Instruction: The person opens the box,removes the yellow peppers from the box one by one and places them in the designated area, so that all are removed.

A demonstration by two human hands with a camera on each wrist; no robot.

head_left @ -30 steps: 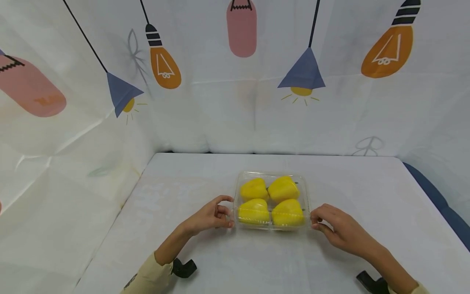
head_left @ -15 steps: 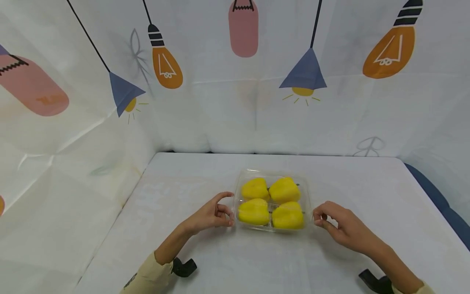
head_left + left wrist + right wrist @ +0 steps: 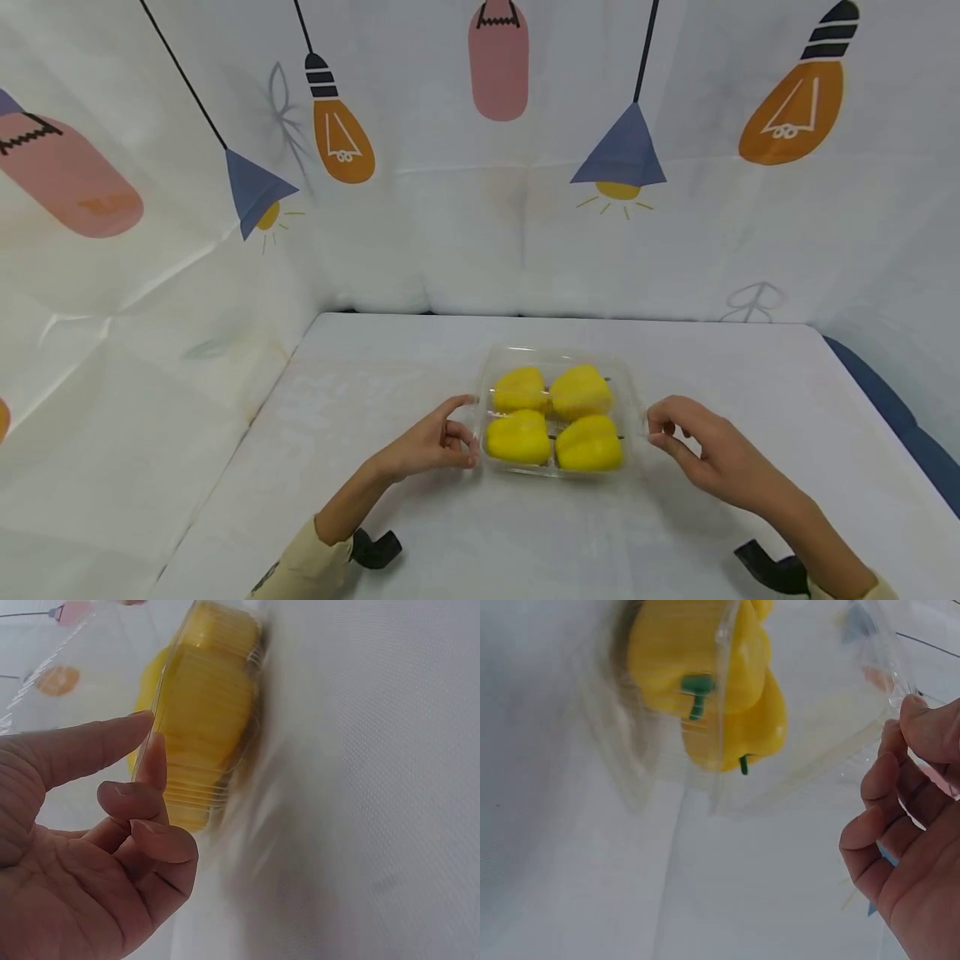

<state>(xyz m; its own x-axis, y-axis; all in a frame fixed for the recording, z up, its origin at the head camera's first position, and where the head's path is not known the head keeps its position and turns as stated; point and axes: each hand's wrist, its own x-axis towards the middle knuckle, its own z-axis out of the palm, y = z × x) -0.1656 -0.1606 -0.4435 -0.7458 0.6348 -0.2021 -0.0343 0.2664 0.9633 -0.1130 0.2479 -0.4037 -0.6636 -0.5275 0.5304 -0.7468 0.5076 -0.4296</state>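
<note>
A clear plastic clamshell box (image 3: 525, 472) lies on the table with several yellow bell peppers (image 3: 519, 436) inside, their stems green. My left hand (image 3: 427, 442) is at the box's left side; in the left wrist view thumb and forefinger pinch the plastic rim, the other fingers curled below. On the right side, my right hand (image 3: 712, 454) pinches the edge of the transparent lid (image 3: 817, 742) between thumb and fingertips. That lid slants up from the box in the right wrist view, apart from the peppers (image 3: 697, 656) on that side.
A white-covered table (image 3: 397, 358) carries the box near its middle. Behind it hangs a white curtain (image 3: 450, 233) printed with lamps and bulbs. A dark blue chair back (image 3: 873, 387) stands beyond the right table edge. Black straps' ends (image 3: 377, 550) stick out at the wrists.
My right hand has moved slightly up and to the right, raising the right side of the lid. The left hand has stayed at the box's left rim.
</note>
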